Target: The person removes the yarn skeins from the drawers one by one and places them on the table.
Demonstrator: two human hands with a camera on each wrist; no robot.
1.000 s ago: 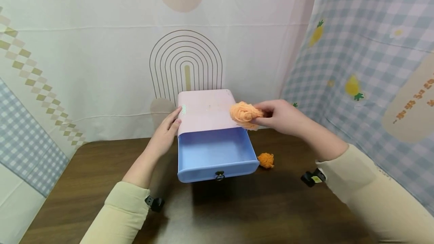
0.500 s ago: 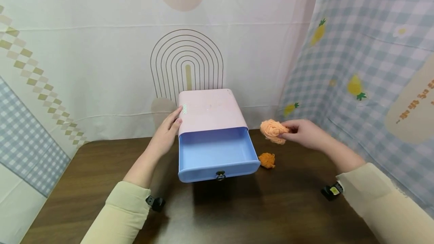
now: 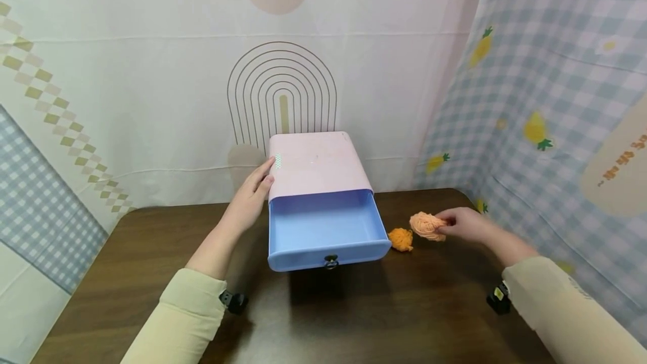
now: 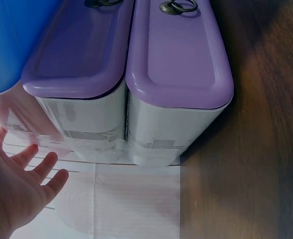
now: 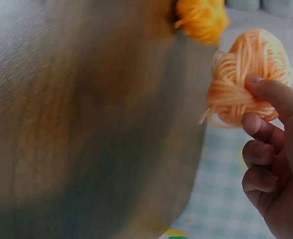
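Note:
My right hand pinches a peach-coloured ball of yarn between thumb and fingers, right of the drawer unit. A smaller, darker orange ball of yarn lies on the table close beside it, near the drawer's front corner. My left hand rests against the left side of the pink drawer unit, its fingers extended. The unit's blue top drawer is pulled out, and no object shows inside. In the right wrist view the thumb presses on the peach yarn.
Below the blue drawer, two purple drawer fronts with ring pulls show in the left wrist view. The dark wooden table extends around the unit. A patterned cloth hangs behind, and a checked one at the right.
My right hand has carried the peach yarn ball from above the unit's right edge rightward and down, beside the orange one. The left hand stays against the unit.

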